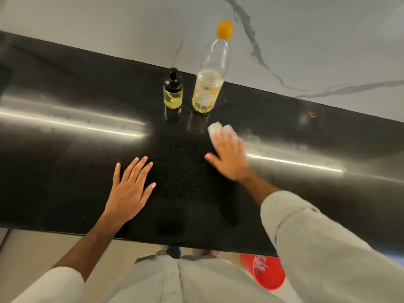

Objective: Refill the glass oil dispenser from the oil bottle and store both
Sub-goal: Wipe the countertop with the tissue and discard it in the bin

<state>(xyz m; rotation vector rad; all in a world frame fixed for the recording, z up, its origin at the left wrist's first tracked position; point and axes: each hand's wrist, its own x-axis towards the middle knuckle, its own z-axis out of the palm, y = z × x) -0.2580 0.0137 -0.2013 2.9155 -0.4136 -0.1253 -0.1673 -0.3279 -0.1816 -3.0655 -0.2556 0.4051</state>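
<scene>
My left hand [129,189] lies flat with fingers apart, my right hand [228,157] presses a white pad [215,127] with straight fingers; the glass oil dispenser [173,92], probably slick and fragile, wants a mid-body grip.

Small glass oil dispenser, black cap [173,89], beside yellow-capped clear plastic oil bottle [211,79] on black counter [65,149]. Left hand [130,189] flat on the counter; right hand [229,158] pressing white folded cloth [215,129].

The glossy black stone table [65,149] is flecked with fine pale specks. Behind it, the white marble wall [109,22] carries grey veins. The small glass oil dispenser [173,89] has a black cap and pale yellow oil. The tall clear plastic oil bottle [209,77] has an orange-yellow cap and a yellow-and-white label. A white folded cloth [220,130] lies under the right hand [227,158]. A red plastic bucket [269,274] stands on the beige floor [32,248].
</scene>
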